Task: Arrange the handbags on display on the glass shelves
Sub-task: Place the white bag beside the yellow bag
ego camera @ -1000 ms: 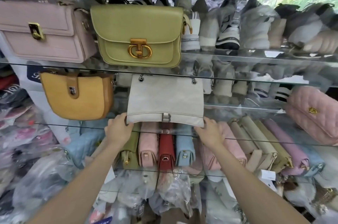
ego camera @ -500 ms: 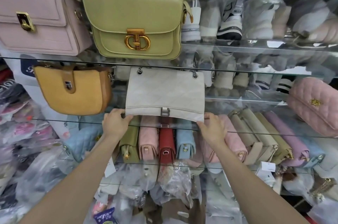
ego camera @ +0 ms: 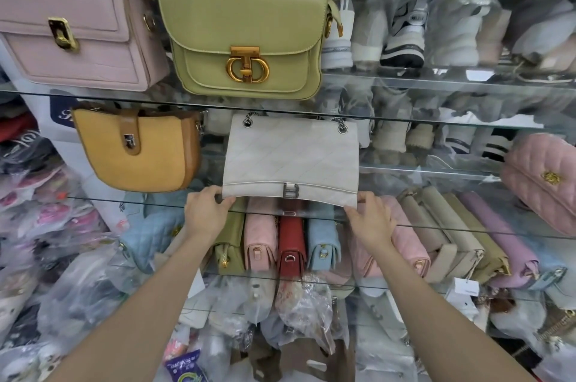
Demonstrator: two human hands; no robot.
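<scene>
A cream quilted handbag [ego camera: 291, 157] with a chain strap stands on the middle glass shelf [ego camera: 436, 227]. My left hand [ego camera: 204, 210] pinches its bottom left corner and my right hand [ego camera: 371, 219] pinches its bottom right corner. A mustard yellow bag [ego camera: 137, 149] stands to its left on the same shelf. On the shelf above stand a green bag [ego camera: 246, 39] with a gold clasp and a pale pink bag [ego camera: 74, 35]. A pink quilted bag [ego camera: 542, 179] sits at the far right.
Below the middle shelf a row of small bags [ego camera: 290, 244] stands upright in green, pink, red, blue, beige and purple. Rolled socks [ego camera: 405, 23] fill the back of the upper shelves. Plastic-wrapped goods [ego camera: 62, 272] pile up at the left and bottom.
The view has shifted a little. Both hands keep hold of the cream bag's bottom corners, and the bag stays in about the same place on the shelf.
</scene>
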